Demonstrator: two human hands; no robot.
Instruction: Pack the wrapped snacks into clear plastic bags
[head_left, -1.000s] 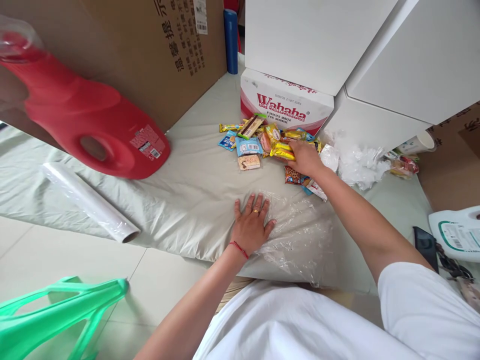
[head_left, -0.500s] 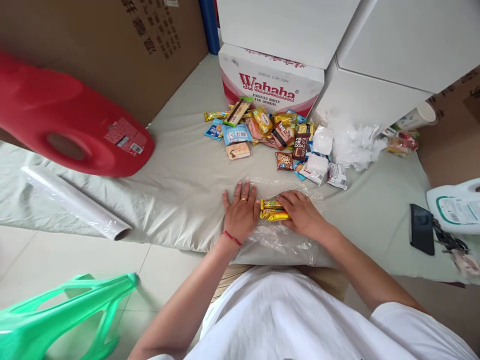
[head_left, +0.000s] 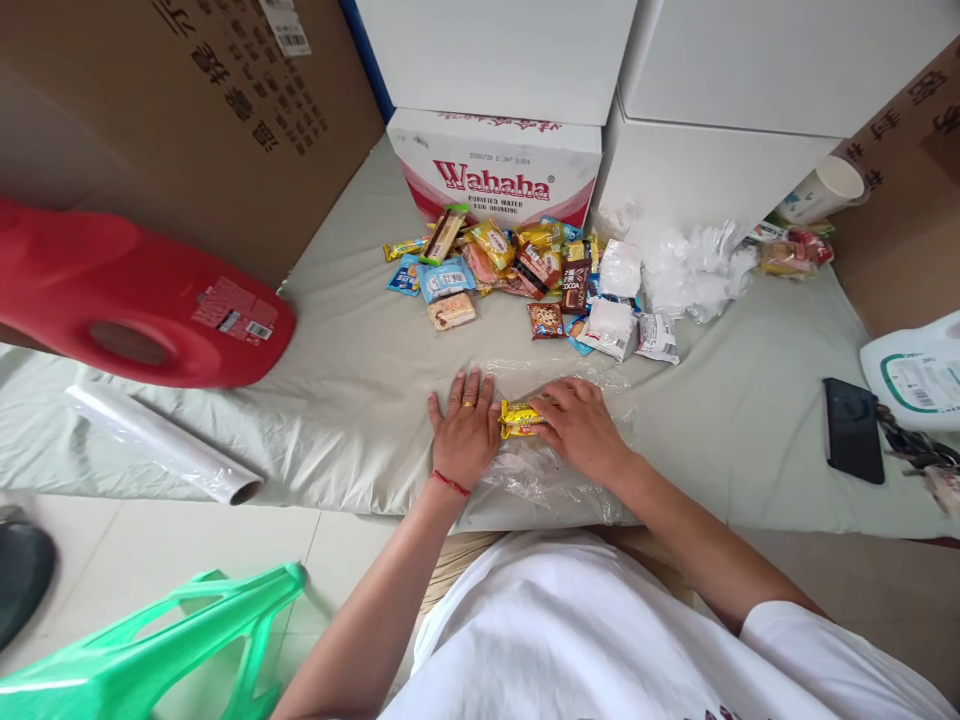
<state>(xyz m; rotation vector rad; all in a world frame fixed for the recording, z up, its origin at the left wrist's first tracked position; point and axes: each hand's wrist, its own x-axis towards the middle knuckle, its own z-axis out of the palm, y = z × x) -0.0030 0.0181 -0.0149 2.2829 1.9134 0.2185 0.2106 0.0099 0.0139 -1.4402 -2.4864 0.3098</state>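
My left hand (head_left: 465, 432) lies flat, fingers spread, on the left edge of a sheet of clear plastic wrap (head_left: 559, 470) spread on the pale cloth. My right hand (head_left: 577, 425) rests on the wrap with its fingers over yellow snack packets (head_left: 517, 418), which lie between the two hands. A pile of wrapped snacks (head_left: 517, 270) lies farther back, in front of a Wahaha box (head_left: 495, 165).
A red detergent jug (head_left: 135, 300) lies at the left, with a roll of plastic wrap (head_left: 161, 445) below it. Crumpled plastic (head_left: 694, 265) and a paper cup (head_left: 821, 190) are back right. A black phone (head_left: 851, 430) and white jug (head_left: 919, 375) sit right. A green stool (head_left: 142, 650) stands lower left.
My right hand took yellow snack packets from the pile and brought them down onto the plastic wrap beside my left hand. The left hand stayed flat on the wrap.
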